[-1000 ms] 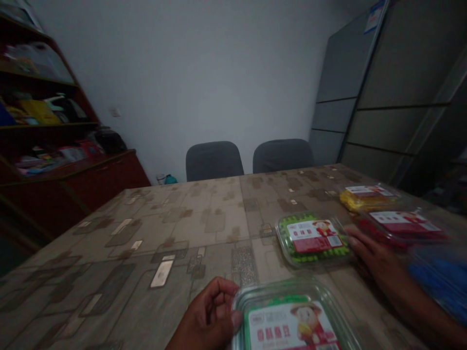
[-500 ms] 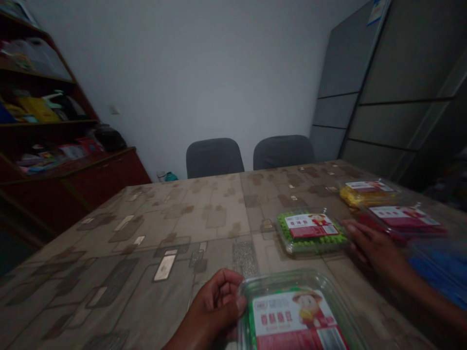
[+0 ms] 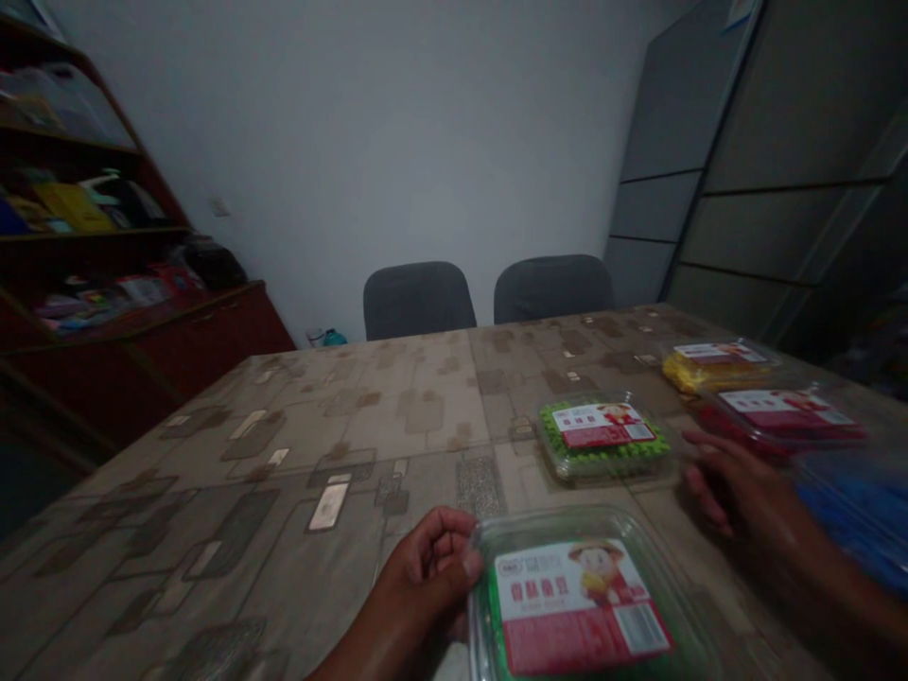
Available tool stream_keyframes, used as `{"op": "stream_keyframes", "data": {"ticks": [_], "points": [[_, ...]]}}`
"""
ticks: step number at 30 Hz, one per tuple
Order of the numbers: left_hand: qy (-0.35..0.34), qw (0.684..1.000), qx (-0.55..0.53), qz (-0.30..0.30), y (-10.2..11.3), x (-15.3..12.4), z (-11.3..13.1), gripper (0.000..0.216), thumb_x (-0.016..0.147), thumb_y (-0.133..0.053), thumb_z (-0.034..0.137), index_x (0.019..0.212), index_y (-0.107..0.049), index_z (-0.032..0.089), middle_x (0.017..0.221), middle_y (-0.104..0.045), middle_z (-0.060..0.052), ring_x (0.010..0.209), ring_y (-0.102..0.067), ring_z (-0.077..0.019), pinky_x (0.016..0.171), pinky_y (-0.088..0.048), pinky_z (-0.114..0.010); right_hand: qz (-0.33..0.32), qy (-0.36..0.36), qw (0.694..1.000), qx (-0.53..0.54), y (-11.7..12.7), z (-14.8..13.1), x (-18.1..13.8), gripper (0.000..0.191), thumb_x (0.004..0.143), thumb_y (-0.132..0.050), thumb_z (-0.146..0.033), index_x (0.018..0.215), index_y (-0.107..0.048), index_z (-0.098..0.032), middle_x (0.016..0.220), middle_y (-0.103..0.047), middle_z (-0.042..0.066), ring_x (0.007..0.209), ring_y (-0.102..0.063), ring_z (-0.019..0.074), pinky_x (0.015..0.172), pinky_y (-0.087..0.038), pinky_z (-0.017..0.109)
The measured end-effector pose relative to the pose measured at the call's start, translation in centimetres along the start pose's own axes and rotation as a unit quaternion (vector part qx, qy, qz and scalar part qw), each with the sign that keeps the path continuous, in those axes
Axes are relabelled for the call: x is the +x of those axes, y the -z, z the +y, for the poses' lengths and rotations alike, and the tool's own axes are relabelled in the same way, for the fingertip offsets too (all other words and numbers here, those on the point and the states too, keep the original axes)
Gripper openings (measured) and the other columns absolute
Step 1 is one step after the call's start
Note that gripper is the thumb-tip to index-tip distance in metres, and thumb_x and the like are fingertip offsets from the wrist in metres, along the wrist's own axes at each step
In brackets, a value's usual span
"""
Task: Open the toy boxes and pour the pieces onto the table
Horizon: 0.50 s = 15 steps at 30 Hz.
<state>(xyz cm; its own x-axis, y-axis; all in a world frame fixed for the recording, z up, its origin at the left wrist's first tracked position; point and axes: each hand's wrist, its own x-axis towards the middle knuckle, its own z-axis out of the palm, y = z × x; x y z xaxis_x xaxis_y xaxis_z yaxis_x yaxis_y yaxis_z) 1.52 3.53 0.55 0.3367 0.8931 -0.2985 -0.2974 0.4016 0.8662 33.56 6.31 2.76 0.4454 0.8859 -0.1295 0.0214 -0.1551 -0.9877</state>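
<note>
At the bottom centre stands a clear plastic box [image 3: 578, 515] with green contents and a white-and-red label. My left hand [image 3: 436, 577] grips its left edge, thumb over the rim and fingers curled against the side. A smaller-looking clear box of light green pieces [image 3: 602, 440] lies farther off on the table. My right hand [image 3: 738, 492] hovers just right of that box, apart from it, with the index finger stretched and the other fingers loosely bent. Nothing shows in it. Behind and beside this hand are a box with red contents [image 3: 787, 421] and a box with blue contents [image 3: 858, 506].
A box with yellow contents [image 3: 716, 364] sits at the back right of the patterned table [image 3: 397, 407]. Two grey chairs [image 3: 418, 301] stand at the far edge. Shelves with household goods [image 3: 92, 208] are on the left, a sliding-door wardrobe [image 3: 659, 151] on the right.
My right hand has moved slightly right, away from the light green box, which it was at or near. The left hand keeps its grip. The view has tilted down a little.
</note>
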Motion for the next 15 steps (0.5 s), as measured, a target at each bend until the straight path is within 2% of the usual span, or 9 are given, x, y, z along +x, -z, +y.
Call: {"op": "stream_keyframes", "data": {"ticks": [3, 6, 7, 9, 11, 13, 15], "points": [[-0.002, 1.0, -0.012, -0.001, -0.3, -0.5, 0.2, 0.04, 0.079, -0.072, 0.041, 0.099, -0.049, 0.015, 0.083, -0.056, -0.004, 0.067, -0.056, -0.0129, 0.054, -0.04, -0.023, -0.009, -0.013, 0.999, -0.037, 0.1, -0.1, -2.5, 0.056, 0.075, -0.057, -0.066, 0.107, -0.052, -0.021, 0.054, -0.043, -0.005, 0.044, -0.034, 0.0081, 0.037, -0.028, 0.015], [0.0, 1.0, -0.009, 0.001, -0.8, -1.0, 0.7, 0.041, 0.078, -0.074, 0.037, 0.101, -0.049, 0.015, 0.083, -0.055, -0.003, 0.067, -0.055, -0.0117, 0.054, -0.042, -0.023, -0.126, -0.013, 0.986, -0.107, -0.6, 0.0, -4.6, 0.056, 0.078, -0.052, -0.071, 0.1, -0.059, -0.02, 0.062, -0.053, 0.0, 0.053, -0.048, 0.0113, 0.044, -0.039, 0.019], [-0.002, 1.0, -0.008, 0.001, -0.9, -1.1, 0.8, 0.04, 0.078, -0.074, 0.035, 0.102, -0.049, 0.015, 0.082, -0.054, -0.002, 0.066, -0.054, -0.0107, 0.053, -0.042, -0.022, -0.17, -0.001, 0.977, -0.131, -0.9, 0.1, -5.1, 0.054, 0.079, -0.053, -0.07, 0.099, -0.062, -0.02, 0.07, -0.059, 0.003, 0.06, -0.055, 0.0145, 0.048, -0.045, 0.021], [-0.014, 1.0, -0.011, 0.001, -1.1, -1.1, 0.8, 0.036, 0.079, -0.073, 0.031, 0.101, -0.05, 0.015, 0.079, -0.053, 0.0, 0.062, -0.052, -0.0086, 0.051, -0.04, -0.02, -0.208, 0.037, 0.962, -0.172, -1.5, 0.5, -5.5, 0.05, 0.081, -0.053, -0.065, 0.103, -0.065, -0.021, 0.09, -0.067, 0.007, 0.08, -0.064, 0.022, 0.059, -0.053, 0.027], [-0.029, 0.999, -0.016, 0.002, -1.4, -0.9, 0.7, 0.03, 0.082, -0.07, 0.029, 0.098, -0.051, 0.015, 0.076, -0.052, 0.001, 0.058, -0.05, -0.007, 0.049, -0.038, -0.019, -0.195, 0.078, 0.955, -0.209, -1.9, 1.0, -5.6, 0.05, 0.084, -0.05, -0.06, 0.11, -0.066, -0.02, 0.104, -0.069, 0.009, 0.095, -0.065, 0.0271, 0.065, -0.056, 0.03], [-0.039, 0.999, -0.032, 0.013, -1.7, -0.8, 0.7, 0.026, 0.082, -0.07, 0.027, 0.095, -0.051, 0.015, 0.075, -0.052, 0.002, 0.056, -0.05, -0.0068, 0.049, -0.037, -0.019, -0.16, 0.118, 0.954, -0.225, -2.2, 1.3, -5.6, 0.053, 0.086, -0.046, -0.058, 0.114, -0.067, -0.019, 0.112, -0.068, 0.01, 0.105, -0.063, 0.0289, 0.075, -0.057, 0.033], [-0.035, 0.998, -0.048, 0.024, -1.9, -0.7, 0.8, 0.027, 0.079, -0.071, 0.024, 0.094, -0.051, 0.015, 0.077, -0.054, 0.001, 0.06, -0.052, -0.0081, 0.053, -0.039, -0.02, -0.152, 0.133, 0.954, -0.223, -2.4, 1.3, -5.5, 0.054, 0.085, -0.047, -0.058, 0.115, -0.068, -0.018, 0.118, -0.066, 0.01, 0.111, -0.061, 0.0295, 0.085, -0.055, 0.036]]}}
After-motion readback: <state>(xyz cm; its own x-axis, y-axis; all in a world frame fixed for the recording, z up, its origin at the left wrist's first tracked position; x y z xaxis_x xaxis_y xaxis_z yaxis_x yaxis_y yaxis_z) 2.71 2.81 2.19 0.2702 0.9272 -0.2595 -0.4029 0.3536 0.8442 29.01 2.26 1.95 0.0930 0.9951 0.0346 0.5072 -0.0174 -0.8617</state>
